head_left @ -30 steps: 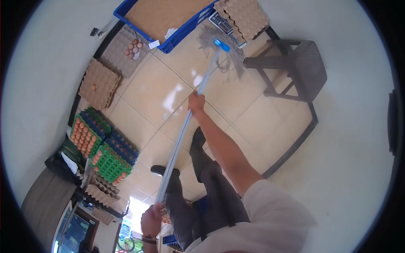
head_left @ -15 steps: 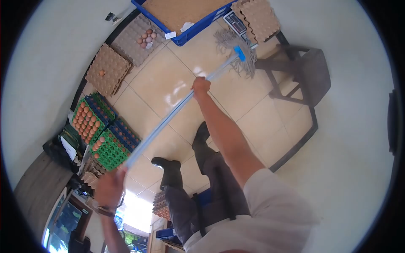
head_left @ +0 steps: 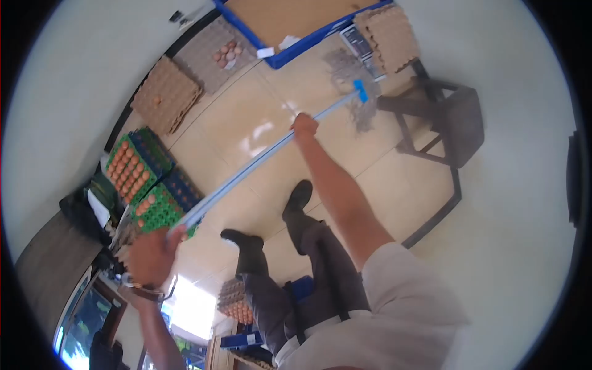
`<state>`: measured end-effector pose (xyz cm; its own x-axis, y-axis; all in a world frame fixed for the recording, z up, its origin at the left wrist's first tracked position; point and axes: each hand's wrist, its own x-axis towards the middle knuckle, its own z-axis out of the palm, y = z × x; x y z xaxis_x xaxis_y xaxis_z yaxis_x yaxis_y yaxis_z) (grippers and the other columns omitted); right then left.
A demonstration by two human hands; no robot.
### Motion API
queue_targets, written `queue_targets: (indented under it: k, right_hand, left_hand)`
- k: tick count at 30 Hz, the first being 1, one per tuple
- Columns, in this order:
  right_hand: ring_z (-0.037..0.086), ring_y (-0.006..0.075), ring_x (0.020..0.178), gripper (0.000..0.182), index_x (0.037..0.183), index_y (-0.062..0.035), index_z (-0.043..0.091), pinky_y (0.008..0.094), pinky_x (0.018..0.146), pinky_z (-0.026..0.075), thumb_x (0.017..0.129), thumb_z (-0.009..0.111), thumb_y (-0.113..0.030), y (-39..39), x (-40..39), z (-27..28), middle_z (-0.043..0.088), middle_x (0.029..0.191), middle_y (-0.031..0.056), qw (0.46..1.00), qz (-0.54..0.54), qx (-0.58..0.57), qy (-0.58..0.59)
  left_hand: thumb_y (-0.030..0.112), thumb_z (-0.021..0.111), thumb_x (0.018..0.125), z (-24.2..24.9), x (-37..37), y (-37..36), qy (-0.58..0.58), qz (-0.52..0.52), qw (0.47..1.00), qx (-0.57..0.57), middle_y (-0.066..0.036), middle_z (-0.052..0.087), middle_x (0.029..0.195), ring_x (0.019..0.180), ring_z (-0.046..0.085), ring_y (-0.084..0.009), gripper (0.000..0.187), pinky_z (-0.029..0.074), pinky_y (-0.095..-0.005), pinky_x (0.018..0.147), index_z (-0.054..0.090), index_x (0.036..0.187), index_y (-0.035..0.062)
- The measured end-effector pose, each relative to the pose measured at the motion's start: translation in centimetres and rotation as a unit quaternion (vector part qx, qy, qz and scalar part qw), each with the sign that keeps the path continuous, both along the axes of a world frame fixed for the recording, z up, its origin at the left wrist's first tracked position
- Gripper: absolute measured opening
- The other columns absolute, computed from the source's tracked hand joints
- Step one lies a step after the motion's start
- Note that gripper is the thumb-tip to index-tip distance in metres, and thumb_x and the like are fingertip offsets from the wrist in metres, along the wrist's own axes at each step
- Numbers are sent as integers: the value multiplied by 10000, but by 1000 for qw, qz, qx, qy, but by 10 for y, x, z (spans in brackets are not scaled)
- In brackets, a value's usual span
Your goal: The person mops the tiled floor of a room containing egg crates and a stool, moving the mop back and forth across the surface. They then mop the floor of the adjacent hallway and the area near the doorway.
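Note:
I hold a mop with both hands. My right hand (head_left: 304, 126) grips the pale blue handle (head_left: 246, 169) partway along, arm stretched forward. My left hand (head_left: 151, 256), with a watch at the wrist, grips the near end of the handle at the lower left. The blue clip (head_left: 361, 91) and grey mop strings (head_left: 351, 77) lie on the beige tiled floor (head_left: 259, 123), close to a dark stool (head_left: 453, 120). My dark boots (head_left: 299, 200) stand on the tiles below the handle.
A blue crate (head_left: 296, 31) lined with cardboard sits at the top. Brown egg trays (head_left: 166, 95) and a grey tray with a few eggs (head_left: 225, 52) lie along the wall. Green and blue trays of eggs (head_left: 132, 169) are stacked at left. A scale (head_left: 361, 43) stands beside cardboard trays (head_left: 391, 34).
The near end of the handle swung out to the left with my left hand. The mop head slid right, toward the stool, and my right hand followed it.

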<state>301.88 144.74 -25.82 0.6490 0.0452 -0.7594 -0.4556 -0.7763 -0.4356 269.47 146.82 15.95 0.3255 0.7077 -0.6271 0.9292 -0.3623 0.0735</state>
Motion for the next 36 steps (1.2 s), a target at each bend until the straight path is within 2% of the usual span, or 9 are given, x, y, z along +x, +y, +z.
queue_targets:
  k: [2, 3, 8, 16, 21, 25, 31, 34, 36]
  right_hand:
    - [589, 262, 521, 294, 837, 91, 540, 382, 446, 475, 838, 483, -197, -6, 13, -33, 594, 687, 181, 994, 87, 32, -63]
    - [579, 259, 499, 307, 823, 104, 525, 391, 430, 465, 832, 484, -201, 2, 25, -41, 585, 676, 191, 988, 117, 52, -91]
    - [649, 256, 582, 359, 763, 99, 572, 349, 519, 531, 873, 441, -216, 25, 40, 67, 631, 666, 179, 998, 38, 46, -9]
    - [607, 274, 464, 390, 770, 116, 542, 356, 454, 511, 879, 461, -250, -55, 87, 45, 598, 602, 213, 985, 141, 90, -39]
    - [618, 281, 511, 393, 826, 126, 525, 373, 463, 509, 885, 468, -258, -67, 74, 76, 596, 635, 213, 989, 32, 138, 47]
    - [610, 281, 527, 390, 858, 133, 511, 375, 470, 507, 890, 459, -252, -75, 44, 70, 588, 688, 218, 980, -115, 157, 46]
    - [598, 287, 507, 359, 837, 134, 527, 376, 460, 502, 875, 436, -212, -43, 33, 101, 589, 675, 201, 969, -220, 109, 42]
    - [626, 294, 552, 291, 771, 95, 575, 380, 501, 515, 831, 464, -167, -25, 30, 87, 611, 641, 190, 989, -131, 56, 29]
    - [636, 299, 578, 253, 743, 63, 598, 385, 530, 521, 802, 483, -155, -8, 50, 23, 623, 635, 175, 976, 190, 62, -88]
  left_hand:
    - [401, 478, 897, -19, -2, -52, 53, -21, 998, -3, -178, 575, 565, 557, 594, -369, 373, 458, -461, 479, 580, 767, 67]
    - [400, 448, 908, -23, 15, -81, 79, 73, 993, -52, -187, 573, 559, 551, 591, -385, 380, 457, -469, 479, 555, 762, 66]
    - [455, 381, 915, -5, 73, -120, 109, 179, 971, -113, -210, 568, 567, 591, 590, -418, 445, 457, -493, 530, 542, 826, 50]
    - [341, 440, 920, -15, 134, -250, -94, 265, 932, -230, -188, 540, 552, 530, 561, -396, 346, 398, -465, 478, 481, 895, -2]
    - [354, 433, 934, 9, 114, -200, -39, 186, 930, -314, -216, 544, 570, 529, 592, -355, 397, 382, -424, 426, 467, 948, -41]
    - [347, 455, 919, 51, 86, -108, 69, 92, 948, -298, -252, 576, 653, 647, 574, -451, 391, 445, -491, 551, 474, 989, -37]
    - [240, 522, 893, 68, 62, -34, -8, -18, 979, -204, -225, 536, 562, 564, 561, -416, 278, 393, -489, 484, 490, 935, -33]
    - [277, 503, 905, 46, 45, -39, -19, 51, 971, -234, -218, 524, 550, 568, 554, -423, 295, 392, -489, 484, 486, 903, -18]
    - [335, 457, 924, 13, 34, -72, -44, 99, 966, -237, -216, 518, 552, 568, 547, -431, 331, 383, -475, 472, 479, 866, 10]
